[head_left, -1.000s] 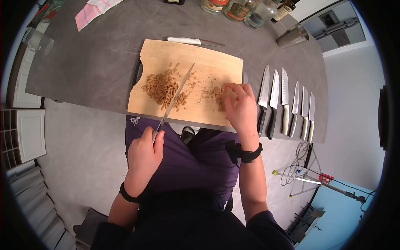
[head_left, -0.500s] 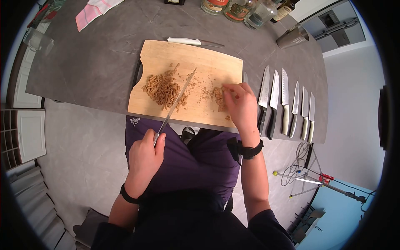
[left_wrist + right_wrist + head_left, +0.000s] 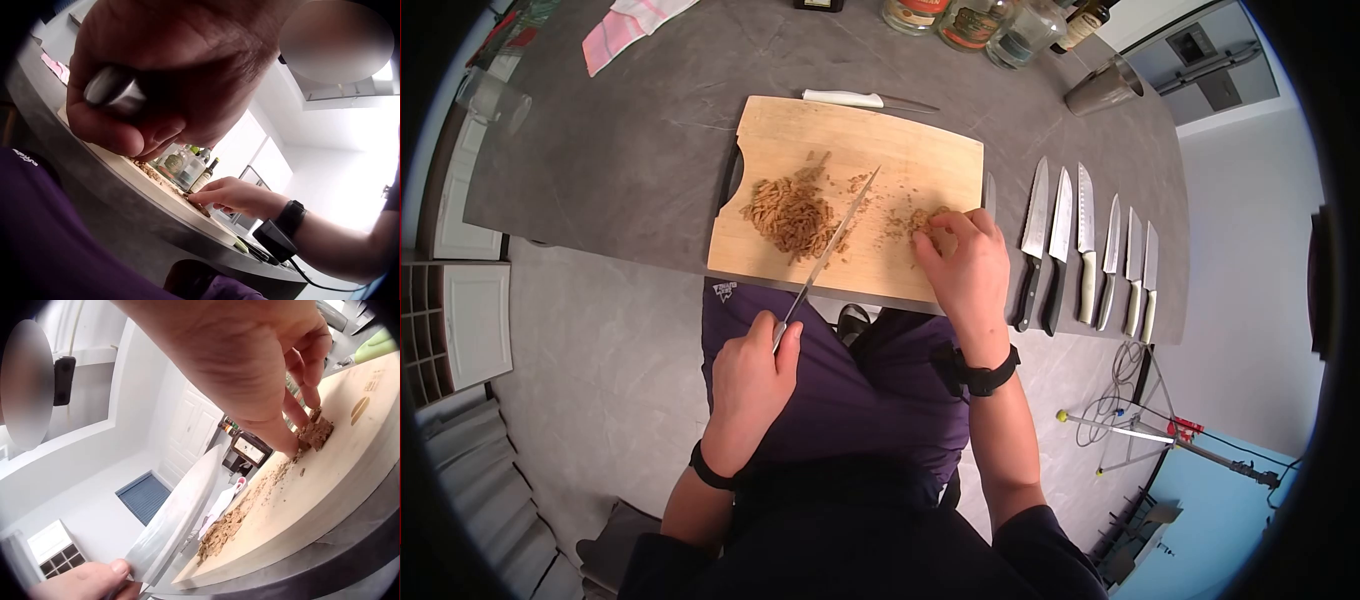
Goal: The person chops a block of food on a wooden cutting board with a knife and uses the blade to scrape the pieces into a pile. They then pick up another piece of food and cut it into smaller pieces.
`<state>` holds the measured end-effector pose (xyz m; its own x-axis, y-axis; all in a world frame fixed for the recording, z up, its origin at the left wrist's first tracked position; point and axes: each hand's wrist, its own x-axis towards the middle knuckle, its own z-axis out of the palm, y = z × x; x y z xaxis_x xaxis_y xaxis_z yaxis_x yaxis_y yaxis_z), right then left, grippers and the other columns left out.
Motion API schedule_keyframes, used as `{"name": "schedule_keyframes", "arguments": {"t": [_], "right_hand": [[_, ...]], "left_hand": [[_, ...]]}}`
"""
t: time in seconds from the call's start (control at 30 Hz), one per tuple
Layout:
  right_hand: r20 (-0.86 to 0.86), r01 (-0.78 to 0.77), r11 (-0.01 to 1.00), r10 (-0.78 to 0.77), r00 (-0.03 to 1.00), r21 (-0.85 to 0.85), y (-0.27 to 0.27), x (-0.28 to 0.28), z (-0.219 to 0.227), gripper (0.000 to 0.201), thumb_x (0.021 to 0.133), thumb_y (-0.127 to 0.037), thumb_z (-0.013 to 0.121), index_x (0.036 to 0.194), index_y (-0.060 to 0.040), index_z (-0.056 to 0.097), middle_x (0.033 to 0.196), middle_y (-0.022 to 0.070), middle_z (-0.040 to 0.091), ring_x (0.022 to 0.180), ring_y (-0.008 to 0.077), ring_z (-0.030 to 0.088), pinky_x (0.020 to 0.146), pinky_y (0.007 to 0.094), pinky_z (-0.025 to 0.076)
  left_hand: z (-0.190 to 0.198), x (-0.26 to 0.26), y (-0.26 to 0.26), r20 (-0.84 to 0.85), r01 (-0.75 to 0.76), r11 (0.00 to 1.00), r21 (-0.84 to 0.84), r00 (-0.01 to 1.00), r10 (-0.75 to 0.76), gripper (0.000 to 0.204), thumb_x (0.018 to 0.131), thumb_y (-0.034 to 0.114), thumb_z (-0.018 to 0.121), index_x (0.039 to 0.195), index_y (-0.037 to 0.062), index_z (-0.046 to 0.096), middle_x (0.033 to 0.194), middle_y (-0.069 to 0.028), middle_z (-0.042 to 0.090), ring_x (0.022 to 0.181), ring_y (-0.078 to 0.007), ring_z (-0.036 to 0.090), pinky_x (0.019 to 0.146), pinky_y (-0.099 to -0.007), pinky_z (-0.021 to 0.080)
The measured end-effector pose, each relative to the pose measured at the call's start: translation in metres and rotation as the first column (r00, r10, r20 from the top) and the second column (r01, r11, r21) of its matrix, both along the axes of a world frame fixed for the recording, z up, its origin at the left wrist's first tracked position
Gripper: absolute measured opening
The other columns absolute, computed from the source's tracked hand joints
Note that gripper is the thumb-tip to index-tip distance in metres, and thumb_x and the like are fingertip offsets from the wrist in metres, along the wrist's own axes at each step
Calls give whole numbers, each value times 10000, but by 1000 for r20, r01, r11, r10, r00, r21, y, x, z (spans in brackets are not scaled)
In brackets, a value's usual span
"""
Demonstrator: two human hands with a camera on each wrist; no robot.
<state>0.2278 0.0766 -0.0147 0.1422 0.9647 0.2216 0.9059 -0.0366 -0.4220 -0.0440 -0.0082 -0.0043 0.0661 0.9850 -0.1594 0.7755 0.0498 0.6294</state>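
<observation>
A knife (image 3: 840,228) is gripped at its handle by the left hand (image 3: 752,382), its blade slanting over the cutting board (image 3: 880,150). Left of the blade lies a heap of chopped brown pieces (image 3: 788,215). At the board's right part, the right hand (image 3: 972,275) has its bent fingertips and thumb on a crumbly brown chunk (image 3: 317,432), as the right wrist view shows. Crumbs are scattered between heap and chunk. In the left wrist view the left hand (image 3: 169,69) is closed round the metal handle (image 3: 115,90).
Several knives (image 3: 1085,215) lie in a row right of the board. A white-handled knife (image 3: 843,98) lies beyond its far edge. Bottles (image 3: 970,22) and a metal cup (image 3: 1104,88) stand at the back; a pink-striped cloth (image 3: 625,35) and a glass (image 3: 495,98) are at the left.
The knife and left hand have shifted slightly right. The right hand has moved a little left, its thumb now further over the brown chunk.
</observation>
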Motion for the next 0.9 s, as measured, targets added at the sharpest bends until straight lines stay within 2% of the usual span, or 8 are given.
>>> {"name": "schedule_keyframes", "arguments": {"t": [0.2,0.3,0.4,0.5,0.6,0.9], "right_hand": [[-97,43,997,-49,994,-68,-1,4,5,208,887,-208,870,1034,-72,813,987,116,720,985,351,709,882,466,583],[-106,13,1000,-11,994,19,-8,6,13,185,890,-166,857,1031,-64,793,977,114,732,959,346,707,866,454,582],[-210,-5,999,-6,978,-51,-17,-4,27,175,887,-137,851,1026,-64,773,978,110,747,930,343,702,853,448,578],[-222,-67,997,59,973,-29,-26,-17,17,173,889,-128,844,1024,-64,755,976,108,759,916,341,698,844,447,576],[-124,-102,995,101,987,-3,-28,-28,2,170,900,-118,832,1035,-63,744,979,105,762,914,339,696,843,451,573],[-61,-132,991,134,989,35,-21,-33,0,169,893,-73,802,1057,-64,765,960,104,722,916,351,692,853,466,570]], "left_hand": [[-4,-2,0,-10,-1,1000,29,1000,1,363,1110,292,683,895,24,570,661,-188,661,619,-457,686,566,-543,524],[-3,0,0,7,-2,1000,16,1000,2,365,1108,294,685,890,27,567,653,-181,658,612,-452,683,561,-542,519],[-2,3,0,1,-11,1000,4,1000,11,369,1106,299,689,887,30,565,642,-173,652,602,-448,679,558,-543,515],[-5,4,0,2,6,1000,23,1000,-7,371,1105,304,693,886,33,565,635,-166,648,599,-442,679,557,-540,515],[-4,5,0,-4,11,1000,2,1000,-10,369,1104,301,697,885,35,564,634,-164,647,598,-437,681,553,-536,515],[-6,-1,-2,-12,-5,999,36,1000,5,370,1105,297,695,879,38,561,625,-162,643,593,-438,682,546,-534,519]]}}
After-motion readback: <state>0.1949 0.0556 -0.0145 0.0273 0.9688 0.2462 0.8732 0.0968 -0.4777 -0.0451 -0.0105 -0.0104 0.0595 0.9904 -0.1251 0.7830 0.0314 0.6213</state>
